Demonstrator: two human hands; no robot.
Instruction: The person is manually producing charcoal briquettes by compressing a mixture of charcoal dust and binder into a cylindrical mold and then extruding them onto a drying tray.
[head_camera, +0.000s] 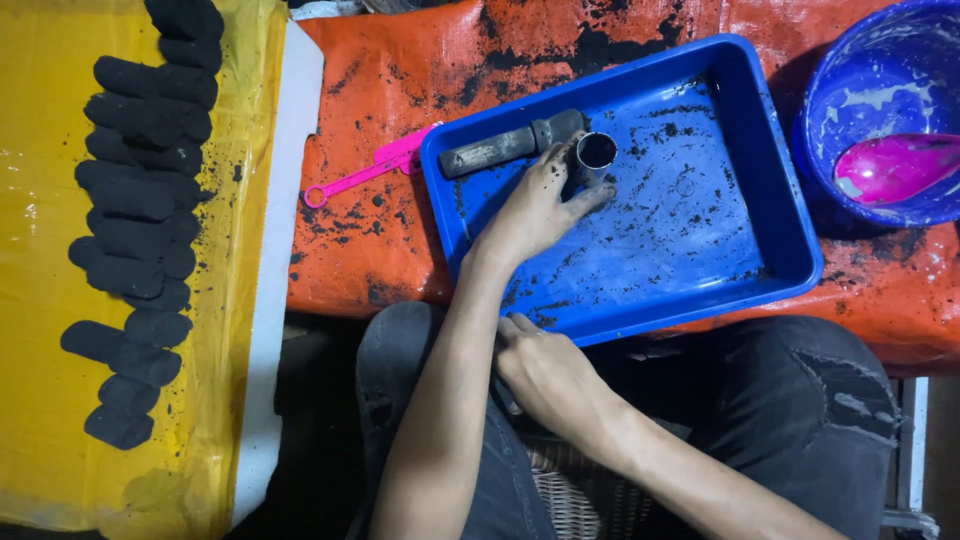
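Observation:
My left hand (535, 210) reaches into a blue plastic tray (760, 200) and grips a short upright metal tube (597, 150), with blackened fingers around its side. A dark metal plunger rod (510, 145) lies just behind the hand in the tray's far left corner. Black powder is smeared over the tray floor. My right hand (545, 365) rests low at my lap, just below the tray's near edge. Its fingertips are hidden under my left forearm.
Several black pressed cylinders (140, 200) lie in a row on a yellow sheet (40, 300) at the left. A pink scoop (365, 172) sticks out from under the tray on the orange tarp (370, 240). A blue bowl (870, 70) holding a pink spoon (895, 165) stands at the right.

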